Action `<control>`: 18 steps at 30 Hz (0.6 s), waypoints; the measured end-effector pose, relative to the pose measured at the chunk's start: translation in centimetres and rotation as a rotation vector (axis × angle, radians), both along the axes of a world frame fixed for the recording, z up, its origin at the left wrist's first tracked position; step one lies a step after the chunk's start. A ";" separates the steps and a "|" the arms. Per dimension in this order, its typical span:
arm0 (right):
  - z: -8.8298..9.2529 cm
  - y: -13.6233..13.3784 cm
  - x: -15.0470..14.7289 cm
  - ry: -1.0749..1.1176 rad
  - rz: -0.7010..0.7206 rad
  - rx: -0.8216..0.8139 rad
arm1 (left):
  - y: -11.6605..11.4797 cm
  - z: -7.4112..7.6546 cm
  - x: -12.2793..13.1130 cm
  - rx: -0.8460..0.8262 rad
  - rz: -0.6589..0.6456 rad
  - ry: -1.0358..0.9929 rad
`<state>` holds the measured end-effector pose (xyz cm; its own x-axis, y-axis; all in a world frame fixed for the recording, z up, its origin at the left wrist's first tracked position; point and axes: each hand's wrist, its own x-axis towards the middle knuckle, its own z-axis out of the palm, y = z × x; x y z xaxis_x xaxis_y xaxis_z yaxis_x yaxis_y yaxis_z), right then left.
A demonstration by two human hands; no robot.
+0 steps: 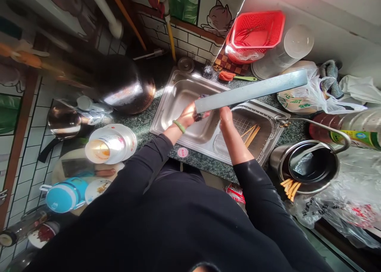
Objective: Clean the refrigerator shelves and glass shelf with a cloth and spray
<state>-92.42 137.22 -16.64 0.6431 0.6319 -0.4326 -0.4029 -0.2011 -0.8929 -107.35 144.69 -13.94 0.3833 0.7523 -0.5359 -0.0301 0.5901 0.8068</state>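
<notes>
A long, flat metal strip (253, 91) with a dull silver face is held slantwise over the double-bowl steel sink (178, 95). My left hand (190, 115), with a green bangle at the wrist, is closed around the strip's left end. Something dark shows by its fingers, too small to make out. My right hand (225, 116) grips the strip's lower edge near the middle, its fingers hidden behind the metal. The strip's right end reaches past the sink. In the right bowl, a wire rack (235, 125) holds several wooden chopsticks (252, 135).
Right of the sink, a faucet (315, 125) arches over nested pots (275, 161). Red baskets (257, 30), a clear container (297, 46) and plastic bags (312, 87) stand behind. To the left are a dark wok (125, 85), a saucepan (64, 121), stacked bowls (119, 143) and a blue container (67, 194).
</notes>
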 end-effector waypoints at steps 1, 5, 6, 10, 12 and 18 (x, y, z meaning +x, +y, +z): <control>0.0 -0.1 0.6 -0.027 0.025 -0.012 | -0.2 -0.2 -0.1 -0.097 -0.055 -0.106; 0.1 0.3 1.9 -0.125 0.042 -0.077 | -0.7 -1.4 -0.3 -0.342 -0.199 -0.424; 0.3 0.4 2.0 -0.143 0.061 -0.084 | -0.8 -1.7 -0.4 -0.331 -0.209 -0.433; 1.4 0.1 0.8 -0.196 0.400 -0.099 | -0.8 -2.0 -0.7 -0.168 -0.257 -0.343; 1.8 -0.1 -0.2 -0.229 0.486 -0.094 | -0.6 -1.7 -0.9 -0.032 -0.312 -0.252; 1.1 -0.1 -0.9 0.003 0.273 -0.061 | 1.7 -0.1 -3.0 0.372 -0.422 0.268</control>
<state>-93.27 137.15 -15.51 0.4510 0.7547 -0.4765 -0.3292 -0.3556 -0.8747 -110.33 146.43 -14.04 0.5769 0.7201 -0.3855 0.3761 0.1848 0.9080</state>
